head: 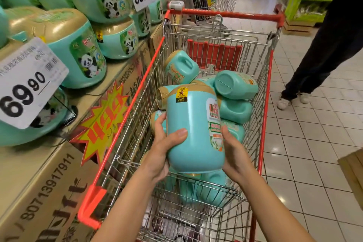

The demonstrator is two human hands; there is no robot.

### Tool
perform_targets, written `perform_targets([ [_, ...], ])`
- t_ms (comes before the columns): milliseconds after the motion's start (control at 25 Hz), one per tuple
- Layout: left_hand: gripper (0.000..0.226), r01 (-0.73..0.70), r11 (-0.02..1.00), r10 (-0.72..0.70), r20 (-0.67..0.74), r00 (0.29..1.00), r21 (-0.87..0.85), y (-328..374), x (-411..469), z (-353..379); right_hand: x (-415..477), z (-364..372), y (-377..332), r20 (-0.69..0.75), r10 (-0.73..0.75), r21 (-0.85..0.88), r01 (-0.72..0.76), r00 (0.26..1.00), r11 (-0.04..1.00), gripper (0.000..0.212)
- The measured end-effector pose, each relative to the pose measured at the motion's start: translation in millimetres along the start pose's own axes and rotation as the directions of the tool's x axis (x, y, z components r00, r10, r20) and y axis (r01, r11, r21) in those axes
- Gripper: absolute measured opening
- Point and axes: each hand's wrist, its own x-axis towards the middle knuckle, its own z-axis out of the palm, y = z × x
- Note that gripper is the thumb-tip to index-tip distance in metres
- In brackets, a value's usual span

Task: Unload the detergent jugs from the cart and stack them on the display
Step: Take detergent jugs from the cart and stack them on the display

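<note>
Left hand (162,143) wraps the left side of the gold-topped turquoise plastic detergent jug (193,124), right hand (233,151) grips its right side, over the red-framed wire cart (265,104). Better keep 2 hands low and the jug level.

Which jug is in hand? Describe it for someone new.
Find the red-framed wire cart beside the display. Above its pile of teal jugs, one jug sits between the left hand and right hand. Only it is lifted, yellow sticker near its gold cap.
</note>
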Motion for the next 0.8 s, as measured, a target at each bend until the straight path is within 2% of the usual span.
perform_targets([
  [80,0.132,0.001,0.999,0.000,0.033,0.999,-0.033,-3,-3,-2,-1,1,3,0.092,0.050,0.102,-0.060,0.995,0.993,0.091],
  [160,0.118,0.001,1.000,-0.001,0.043,0.999,-0.012,-3,-7,-6,-5,0,6,0.119,0.030,0.150,-0.048,0.992,0.988,0.105],
  [200,0.104,-0.009,0.999,0.007,0.050,0.999,0.037,-1,-9,-9,-8,-1,8,0.120,0.008,0.165,-0.028,0.993,0.986,0.104],
  [280,0.081,-0.060,0.984,0.060,0.008,0.998,0.168,4,-17,-11,-13,-2,9,0.090,-0.050,0.158,0.035,0.995,0.987,0.085],
  [360,0.079,-0.121,0.963,0.147,-0.094,0.985,0.239,5,-30,-8,-22,-5,9,0.032,-0.099,0.066,0.097,0.995,0.993,0.072],
  [480,0.074,-0.173,0.952,0.227,-0.204,0.952,0.254,-7,-60,4,-41,-1,11,0.007,-0.170,-0.118,0.169,0.985,0.978,0.079],
  [600,0.066,-0.239,0.953,0.294,-0.369,0.882,0.189,-22,-100,9,-63,7,20,0.124,-0.178,-0.237,0.204,0.976,0.950,0.085],
  [720,0.076,-0.285,0.948,0.315,-0.516,0.797,0.139,-30,-148,1,-83,26,32,0.276,-0.170,-0.308,0.255,0.946,0.917,0.083],
  [800,0.086,-0.312,0.934,0.352,-0.590,0.727,0.172,-31,-181,-6,-97,44,46,0.359,-0.136,-0.329,0.262,0.923,0.907,0.085],
])
